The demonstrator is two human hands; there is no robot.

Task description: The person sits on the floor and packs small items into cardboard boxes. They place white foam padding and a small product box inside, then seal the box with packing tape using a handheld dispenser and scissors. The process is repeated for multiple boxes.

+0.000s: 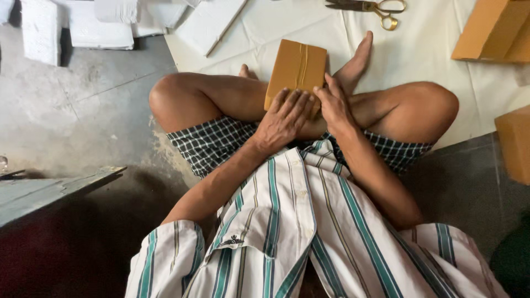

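The person sits cross-legged on the grey floor point(83, 121), and a pale sheet point(419, 60) spreads out beyond the grip, likely laid down to keep the work off the concrete. Far left of the grip, white blocks point(83, 22) sit stacked on the floor; up to the right of it, brown cardboard boxes point(494, 30) wait at the sheet's edge, well apart from the hands. Now the middle of it: a flat brown parcel point(295, 72) leans tilted against the crossed legs, propped there so the lap steadies it in place of a bench. The left hand point(282, 118) lies flat on the parcel's near end, fingers spread and pressing down, which I judge pins it from sliding. The right hand point(333, 105) sits just beside, fingers together along the near right edge, touching the parcel; whether it pinches anything there I cannot tell. Past the parcel, beyond the grip, gold-handled scissors point(371, 6) lie on the sheet, within reach.
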